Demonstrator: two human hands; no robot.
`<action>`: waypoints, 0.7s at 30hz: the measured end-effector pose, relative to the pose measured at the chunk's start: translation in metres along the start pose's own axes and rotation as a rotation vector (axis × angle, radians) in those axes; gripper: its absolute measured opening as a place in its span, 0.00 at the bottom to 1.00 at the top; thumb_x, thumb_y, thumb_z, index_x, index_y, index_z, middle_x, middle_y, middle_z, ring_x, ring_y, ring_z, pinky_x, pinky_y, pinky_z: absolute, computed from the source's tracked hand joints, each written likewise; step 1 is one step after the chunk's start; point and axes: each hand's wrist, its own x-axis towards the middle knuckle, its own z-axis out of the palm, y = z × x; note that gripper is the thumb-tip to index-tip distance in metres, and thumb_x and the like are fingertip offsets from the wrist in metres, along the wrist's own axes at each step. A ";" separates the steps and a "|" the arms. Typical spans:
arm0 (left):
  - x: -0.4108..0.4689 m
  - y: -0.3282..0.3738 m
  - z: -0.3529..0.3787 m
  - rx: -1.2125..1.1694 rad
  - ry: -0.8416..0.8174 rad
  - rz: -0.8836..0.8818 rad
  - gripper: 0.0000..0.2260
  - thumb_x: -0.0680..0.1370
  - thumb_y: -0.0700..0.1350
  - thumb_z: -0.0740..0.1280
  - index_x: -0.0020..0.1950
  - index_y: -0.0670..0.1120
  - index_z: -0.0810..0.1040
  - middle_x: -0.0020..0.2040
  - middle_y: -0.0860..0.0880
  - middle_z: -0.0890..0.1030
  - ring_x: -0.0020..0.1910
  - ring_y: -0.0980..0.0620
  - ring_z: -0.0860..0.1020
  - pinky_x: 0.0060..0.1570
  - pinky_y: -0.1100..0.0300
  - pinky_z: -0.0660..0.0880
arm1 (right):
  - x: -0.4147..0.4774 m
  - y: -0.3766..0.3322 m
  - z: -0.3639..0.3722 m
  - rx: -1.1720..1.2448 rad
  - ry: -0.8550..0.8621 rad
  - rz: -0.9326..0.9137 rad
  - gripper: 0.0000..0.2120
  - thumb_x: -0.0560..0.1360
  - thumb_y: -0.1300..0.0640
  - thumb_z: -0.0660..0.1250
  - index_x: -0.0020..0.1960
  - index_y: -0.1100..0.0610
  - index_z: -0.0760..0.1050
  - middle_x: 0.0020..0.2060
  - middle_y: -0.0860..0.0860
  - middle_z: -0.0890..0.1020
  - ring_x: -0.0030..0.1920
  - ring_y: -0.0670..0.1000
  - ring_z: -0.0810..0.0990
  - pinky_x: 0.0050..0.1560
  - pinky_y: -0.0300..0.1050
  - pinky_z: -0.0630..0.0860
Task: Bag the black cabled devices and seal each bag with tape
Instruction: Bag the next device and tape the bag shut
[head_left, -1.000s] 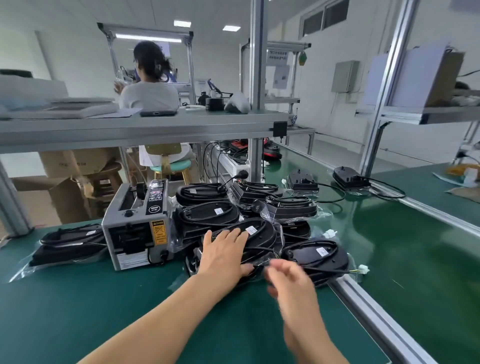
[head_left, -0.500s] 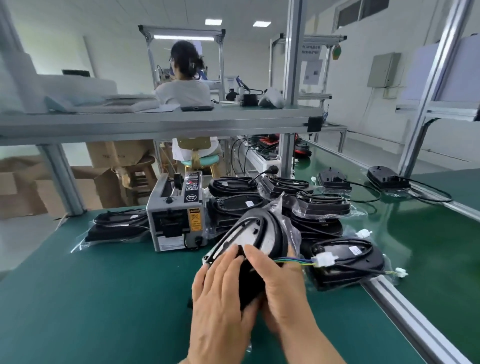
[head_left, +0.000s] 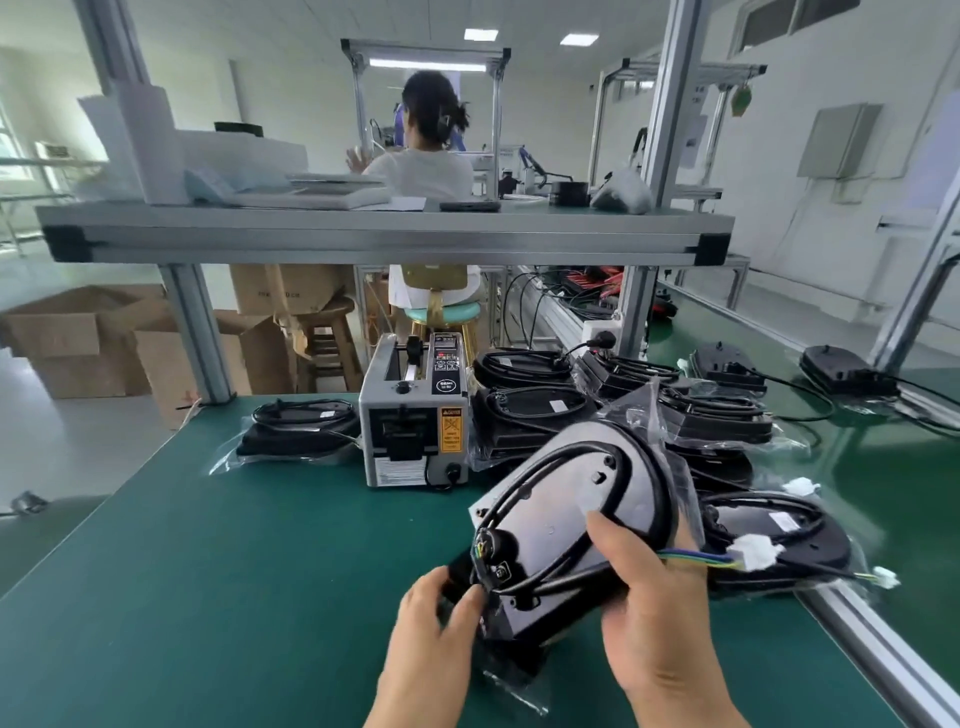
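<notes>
Bagged black cabled device (head_left: 571, 499) held tilted above the green table (head_left: 208, 571), near its front right edge, clear bag (head_left: 511, 680) trailing below. Left hand (head_left: 436, 618) pinches the device's lower end with curled fingers; right hand (head_left: 660, 613) grips its side, thumb pressed on the grey face, other fingers hidden behind. Tape dispenser (head_left: 415, 415) mid-table, bagged pile (head_left: 530, 410) just right of it.
</notes>
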 end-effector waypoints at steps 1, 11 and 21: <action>0.005 0.002 0.007 -0.036 -0.015 0.000 0.17 0.81 0.51 0.66 0.69 0.50 0.74 0.63 0.52 0.77 0.61 0.54 0.76 0.65 0.55 0.70 | 0.000 -0.002 -0.001 0.003 0.011 -0.017 0.27 0.59 0.63 0.76 0.52 0.39 0.83 0.49 0.50 0.87 0.50 0.51 0.86 0.44 0.44 0.82; 0.042 0.053 0.059 -0.608 -0.367 -0.296 0.11 0.82 0.38 0.57 0.47 0.42 0.79 0.35 0.45 0.85 0.36 0.47 0.82 0.39 0.55 0.76 | 0.018 -0.011 -0.029 0.069 0.007 -0.035 0.28 0.62 0.64 0.70 0.63 0.52 0.79 0.53 0.56 0.86 0.54 0.58 0.85 0.51 0.52 0.83; 0.050 0.045 0.069 0.103 -0.254 0.080 0.10 0.81 0.44 0.58 0.42 0.41 0.71 0.43 0.46 0.76 0.34 0.53 0.68 0.32 0.61 0.65 | 0.039 -0.031 -0.005 -0.263 -0.021 -0.312 0.25 0.62 0.55 0.75 0.60 0.50 0.80 0.53 0.53 0.86 0.56 0.58 0.84 0.62 0.68 0.76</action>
